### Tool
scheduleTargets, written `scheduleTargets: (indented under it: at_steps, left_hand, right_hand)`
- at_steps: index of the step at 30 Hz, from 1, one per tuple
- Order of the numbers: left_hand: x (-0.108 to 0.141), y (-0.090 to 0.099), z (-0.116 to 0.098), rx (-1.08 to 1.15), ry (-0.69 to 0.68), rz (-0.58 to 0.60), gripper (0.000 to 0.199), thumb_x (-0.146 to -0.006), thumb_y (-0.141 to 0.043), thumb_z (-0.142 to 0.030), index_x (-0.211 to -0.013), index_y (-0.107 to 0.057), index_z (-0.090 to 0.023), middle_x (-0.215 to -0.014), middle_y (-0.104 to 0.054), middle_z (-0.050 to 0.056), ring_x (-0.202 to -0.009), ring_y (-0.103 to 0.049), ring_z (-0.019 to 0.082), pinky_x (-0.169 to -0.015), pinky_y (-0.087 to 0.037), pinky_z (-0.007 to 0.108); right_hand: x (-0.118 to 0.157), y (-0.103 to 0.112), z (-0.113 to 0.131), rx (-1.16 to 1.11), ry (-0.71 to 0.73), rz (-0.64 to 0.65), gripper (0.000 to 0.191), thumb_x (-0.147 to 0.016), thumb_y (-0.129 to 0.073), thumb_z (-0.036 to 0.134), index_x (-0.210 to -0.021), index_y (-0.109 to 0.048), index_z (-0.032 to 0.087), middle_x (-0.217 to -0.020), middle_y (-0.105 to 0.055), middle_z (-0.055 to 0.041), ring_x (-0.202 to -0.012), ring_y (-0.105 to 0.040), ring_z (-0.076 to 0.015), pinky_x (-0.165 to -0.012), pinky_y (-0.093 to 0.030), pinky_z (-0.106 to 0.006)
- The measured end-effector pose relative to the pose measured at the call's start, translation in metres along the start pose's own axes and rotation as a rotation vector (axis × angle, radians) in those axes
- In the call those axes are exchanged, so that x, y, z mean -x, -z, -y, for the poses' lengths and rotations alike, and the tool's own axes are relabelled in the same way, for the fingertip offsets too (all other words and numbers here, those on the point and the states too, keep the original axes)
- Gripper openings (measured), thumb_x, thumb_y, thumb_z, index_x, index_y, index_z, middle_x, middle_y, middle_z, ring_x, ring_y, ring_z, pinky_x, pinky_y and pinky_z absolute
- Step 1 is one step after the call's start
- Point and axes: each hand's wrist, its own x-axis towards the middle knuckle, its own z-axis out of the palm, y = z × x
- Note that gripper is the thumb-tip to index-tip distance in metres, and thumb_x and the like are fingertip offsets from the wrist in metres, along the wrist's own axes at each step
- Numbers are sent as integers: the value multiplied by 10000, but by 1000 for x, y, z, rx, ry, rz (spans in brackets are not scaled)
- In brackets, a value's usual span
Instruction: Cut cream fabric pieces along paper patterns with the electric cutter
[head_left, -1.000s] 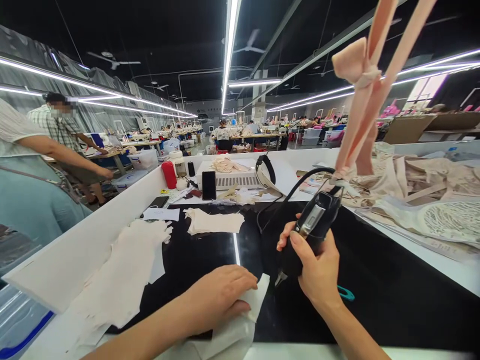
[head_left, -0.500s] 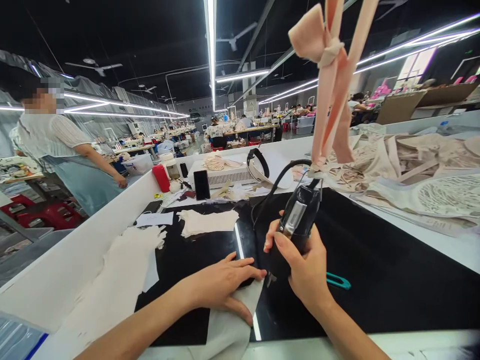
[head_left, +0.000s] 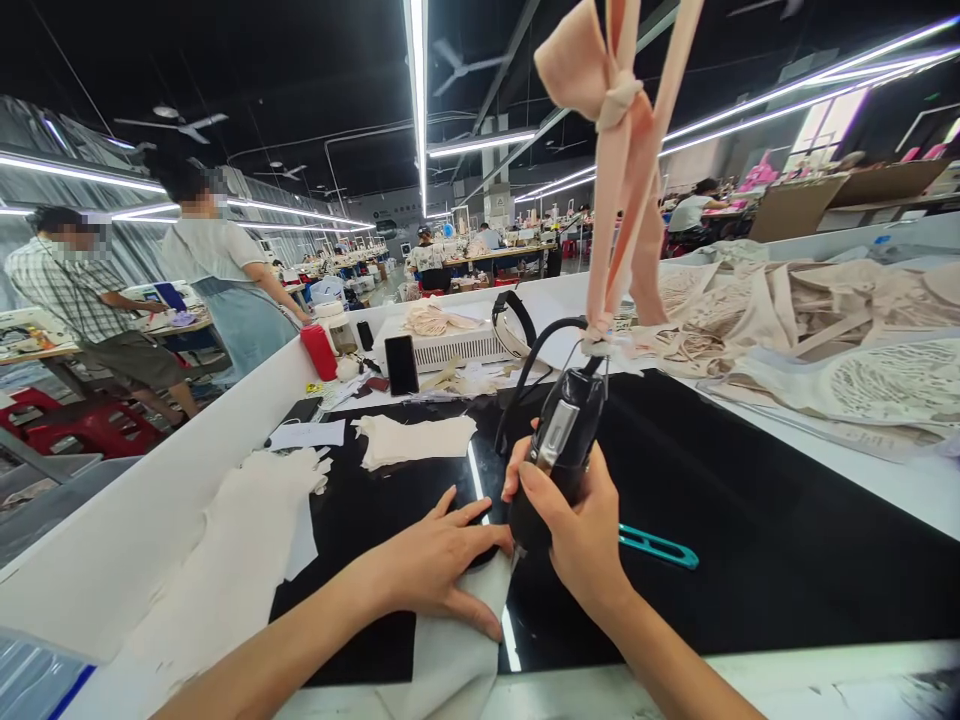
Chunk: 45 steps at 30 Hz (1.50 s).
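Note:
My left hand (head_left: 442, 560) lies flat with fingers spread, pressing a pale grey-white cloth piece (head_left: 457, 650) onto the black work surface (head_left: 720, 500). Some dark, rounded thing shows partly beneath those fingers; its kind is hidden. Wrapped in my right hand (head_left: 581, 530) is a black corded hand tool (head_left: 566, 430) with a metal switch plate. Its narrow metal tip points down and meets the cloth's right edge, close to my left forefinger. Peach fabric straps (head_left: 626, 170), knotted together, suspend the tool from above. A teal slotted handle (head_left: 660, 547) lies right of my right hand.
Cream cloth pieces (head_left: 416, 442) lie ahead, and a larger cream stack (head_left: 240, 540) is at left. Behind them stand a phone (head_left: 401, 365) and a white vented box (head_left: 457, 350). Beige garments (head_left: 840, 310) pile up at right. Two people stand beyond the left partition (head_left: 187, 460).
My right hand and the tool have moved left and slightly down, bringing the tip to the cloth's edge. The straps swung left. My left hand stays nearly still. A second person now shows at left.

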Motion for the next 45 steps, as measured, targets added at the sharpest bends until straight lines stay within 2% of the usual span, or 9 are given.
scheduleTargets:
  at_steps: [6, 18, 25, 30, 33, 38, 42, 45]
  left_hand:
    - [-1, 4, -1, 64, 33, 57, 725, -865, -758, -669, -1444, -522, -302, -1540, -546, 100, -1603, -192, 368, -1238, -1, 749]
    - [-2, 4, -2, 71, 23, 51, 797, -861, -786, -631, -1514, -463, -308, -1578, -510, 98, -1602, -192, 369, -1220, -17, 775]
    - [-3, 3, 1, 58, 16, 45, 893, -840, -811, -618, -1572, -402, -309, -1661, -382, 136, -1598, -202, 383, -1208, -48, 794]
    - [-3, 5, 1, 54, 5, 65, 952, -825, -815, -640, -1595, -385, -283, -1635, -424, 141, -1591, -221, 389, -1224, -23, 770]
    - [-3, 7, 0, 59, 18, 76, 971, -816, -819, -649, -1599, -393, -265, -1608, -464, 141, -1593, -203, 402, -1233, -30, 757]
    - [-5, 5, 2, 59, -7, 85, 1033, -821, -807, -657, -1646, -299, -300, -1681, -351, 122, -1597, -164, 421, -1221, -17, 771]
    - [-7, 2, 3, 51, -16, 59, 1051, -807, -827, -639, -1643, -308, -269, -1666, -377, 132, -1601, -157, 411, -1231, -13, 754]
    - [-1, -1, -3, 2, -23, -26, 1003, -815, -829, -621, -1621, -334, -286, -1645, -416, 108, -1596, -201, 389, -1243, -82, 736]
  right_hand:
    - [2, 0, -4, 29, 11, 3, 319, -920, -771, 345, -1182, -593, 305, -900, -687, 35, -717, -645, -149, -674, -572, -282]
    - [10, -2, 0, -52, -40, 8, 337, -929, -779, 375, -1207, -597, 323, -910, -697, 35, -686, -657, -144, -674, -585, -284]
    - [16, -6, 5, -23, -50, 23, 320, -913, -775, 353, -1178, -603, 309, -900, -701, 19, -687, -654, -151, -657, -588, -282]
    - [21, -6, 8, -97, -92, 41, 349, -922, -782, 360, -1215, -597, 321, -923, -688, 17, -740, -663, -155, -749, -608, -310]
    - [26, -7, 9, -115, -82, 63, 362, -918, -786, 372, -1226, -601, 328, -913, -686, 18, -749, -673, -165, -750, -617, -321]
    - [28, -9, 8, -62, -94, 38, 380, -891, -795, 386, -1216, -611, 314, -938, -719, -7, -821, -726, -209, -795, -634, -365]
    - [29, -6, 6, -10, -158, 2, 418, -854, -822, 416, -1195, -611, 300, -934, -739, -23, -775, -730, -222, -735, -633, -358]
    - [33, 1, 1, 15, -240, -55, 516, -787, -879, 465, -1202, -623, 294, -937, -748, -39, -760, -730, -237, -676, -620, -334]
